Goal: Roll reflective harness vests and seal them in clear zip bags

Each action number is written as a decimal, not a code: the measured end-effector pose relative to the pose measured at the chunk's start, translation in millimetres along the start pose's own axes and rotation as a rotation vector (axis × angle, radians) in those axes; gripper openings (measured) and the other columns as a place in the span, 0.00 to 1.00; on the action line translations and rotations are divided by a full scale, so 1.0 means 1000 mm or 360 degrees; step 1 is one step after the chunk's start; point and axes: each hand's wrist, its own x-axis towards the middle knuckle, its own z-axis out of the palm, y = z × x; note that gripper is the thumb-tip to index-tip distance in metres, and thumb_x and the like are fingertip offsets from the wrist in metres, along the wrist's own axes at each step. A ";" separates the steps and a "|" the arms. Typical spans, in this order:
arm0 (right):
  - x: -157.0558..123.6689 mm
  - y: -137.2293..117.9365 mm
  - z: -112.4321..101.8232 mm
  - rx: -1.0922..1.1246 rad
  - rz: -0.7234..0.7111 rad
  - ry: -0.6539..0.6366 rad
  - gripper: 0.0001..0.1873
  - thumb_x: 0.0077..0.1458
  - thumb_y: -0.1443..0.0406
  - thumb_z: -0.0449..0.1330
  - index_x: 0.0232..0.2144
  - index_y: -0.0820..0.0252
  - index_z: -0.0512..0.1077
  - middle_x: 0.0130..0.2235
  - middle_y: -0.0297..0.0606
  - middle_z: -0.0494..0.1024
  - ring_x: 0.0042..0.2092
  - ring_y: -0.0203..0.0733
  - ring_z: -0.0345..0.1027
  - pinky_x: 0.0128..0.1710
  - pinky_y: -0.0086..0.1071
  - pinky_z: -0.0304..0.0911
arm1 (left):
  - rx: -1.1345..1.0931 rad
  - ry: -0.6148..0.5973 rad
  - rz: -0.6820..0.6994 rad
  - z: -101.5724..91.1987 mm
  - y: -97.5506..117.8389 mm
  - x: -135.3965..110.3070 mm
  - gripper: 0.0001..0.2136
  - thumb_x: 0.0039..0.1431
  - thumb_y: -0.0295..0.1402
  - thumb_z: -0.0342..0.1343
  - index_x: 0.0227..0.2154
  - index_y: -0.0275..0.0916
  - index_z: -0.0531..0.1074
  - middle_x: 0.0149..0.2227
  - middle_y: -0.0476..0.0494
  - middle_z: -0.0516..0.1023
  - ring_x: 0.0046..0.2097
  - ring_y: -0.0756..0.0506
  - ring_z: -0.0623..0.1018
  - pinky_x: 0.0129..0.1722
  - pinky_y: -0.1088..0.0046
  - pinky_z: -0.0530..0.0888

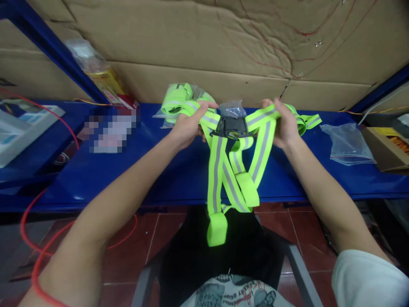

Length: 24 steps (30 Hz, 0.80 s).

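Toward the table's back edge, left hand and right hand are gripping green straps; buckle is seemingly joining them already, but loops are dangling, so probably unfinished.

Pale short-sleeved shirt with printed lettering, black bottoms.

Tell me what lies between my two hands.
Head view: between the left hand and the right hand lie a black plastic buckle and fluorescent reflective straps, with crumpled clear plastic behind the buckle.

Arms stretched forward; left grip pinched; right grip curled inward.
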 end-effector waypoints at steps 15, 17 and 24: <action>-0.003 0.026 0.022 0.0234 0.0435 -0.0291 0.25 0.58 0.42 0.72 0.43 0.50 0.72 0.41 0.35 0.86 0.45 0.54 0.84 0.45 0.54 0.83 | -0.0251 0.0486 0.0581 0.001 -0.017 0.026 0.25 0.71 0.63 0.57 0.41 0.43 0.77 0.39 0.44 0.76 0.38 0.45 0.78 0.38 0.68 0.76; -0.004 0.026 0.024 0.0289 0.0437 -0.0315 0.24 0.60 0.42 0.70 0.44 0.52 0.75 0.42 0.40 0.87 0.49 0.58 0.85 0.49 0.58 0.82 | -0.0239 0.0511 0.0600 0.003 -0.014 0.024 0.25 0.71 0.63 0.56 0.41 0.44 0.76 0.39 0.44 0.76 0.39 0.44 0.79 0.39 0.67 0.77; -0.009 0.032 0.034 0.0361 0.0408 -0.0347 0.20 0.55 0.50 0.73 0.42 0.56 0.80 0.36 0.41 0.88 0.46 0.59 0.87 0.45 0.54 0.85 | -0.0270 0.0500 0.0621 0.004 -0.008 0.019 0.20 0.75 0.59 0.56 0.42 0.47 0.76 0.36 0.47 0.76 0.37 0.45 0.78 0.38 0.67 0.75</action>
